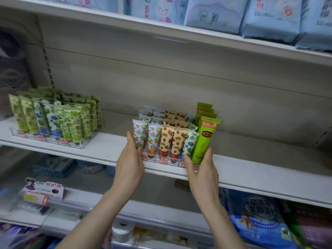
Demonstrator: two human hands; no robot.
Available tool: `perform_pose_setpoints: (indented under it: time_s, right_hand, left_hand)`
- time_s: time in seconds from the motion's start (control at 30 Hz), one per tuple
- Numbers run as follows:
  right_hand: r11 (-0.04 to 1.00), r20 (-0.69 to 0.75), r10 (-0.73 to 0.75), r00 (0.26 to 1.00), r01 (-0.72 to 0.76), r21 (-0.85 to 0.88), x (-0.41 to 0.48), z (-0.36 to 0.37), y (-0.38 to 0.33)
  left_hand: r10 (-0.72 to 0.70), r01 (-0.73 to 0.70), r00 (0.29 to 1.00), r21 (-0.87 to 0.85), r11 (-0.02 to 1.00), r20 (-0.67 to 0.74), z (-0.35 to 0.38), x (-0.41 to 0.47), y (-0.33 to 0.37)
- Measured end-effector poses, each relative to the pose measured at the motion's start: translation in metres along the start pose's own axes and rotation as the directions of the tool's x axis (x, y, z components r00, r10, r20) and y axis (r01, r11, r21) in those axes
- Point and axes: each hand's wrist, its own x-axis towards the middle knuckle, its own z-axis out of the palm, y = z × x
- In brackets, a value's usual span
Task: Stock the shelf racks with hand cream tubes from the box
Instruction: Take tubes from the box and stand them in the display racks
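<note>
A clear acrylic rack point(162, 159) full of upright hand cream tubes stands at the front edge of the middle shelf point(251, 175). Its front row has orange-print tubes point(147, 134), strawberry-print tubes point(172, 141), a blue-flower tube point(190, 141) and a tall green tube point(204, 139). My left hand point(129, 165) holds the rack's left end, thumb against the front. My right hand point(202, 169) holds the right end, thumb on the front wall. A second clear rack point(53, 140) with green and blue floral tubes sits at the shelf's left. No box is in view.
The upper shelf carries blue sanitary pad packs point(215, 15). Bare shelf surface lies between the two racks and to the right of the held rack. Below are a blue detergent bag point(258, 218) and a small display card point(45, 189) on the lower shelf.
</note>
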Motion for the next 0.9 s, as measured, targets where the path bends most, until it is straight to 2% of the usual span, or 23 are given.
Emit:
perform_pose_setpoints:
  time_s: [0.27,0.53,0.73,0.9]
  right_hand:
    - [1.000,0.002,-0.001,1.000,0.001,-0.014,-0.002,0.001,0.001]
    - [0.995,-0.033,0.096,0.995,-0.097,-0.004,-0.007,-0.005,-0.013]
    - [0.992,-0.255,0.109,0.961,-0.122,-0.036,-0.028,-0.015,-0.049]
    - [0.997,-0.345,-0.040,0.938,0.014,-0.077,-0.051,0.003,-0.092]
  left_hand:
    - [0.020,-0.020,1.000,0.034,0.999,-0.002,0.000,0.000,0.001]
    - [0.004,0.001,0.992,-0.036,0.999,0.124,-0.016,0.006,-0.003]
    - [0.094,-0.069,0.973,-0.123,0.990,0.210,-0.055,0.005,-0.014]
    - [0.245,-0.217,0.953,-0.163,0.962,0.179,-0.100,0.001,-0.036]
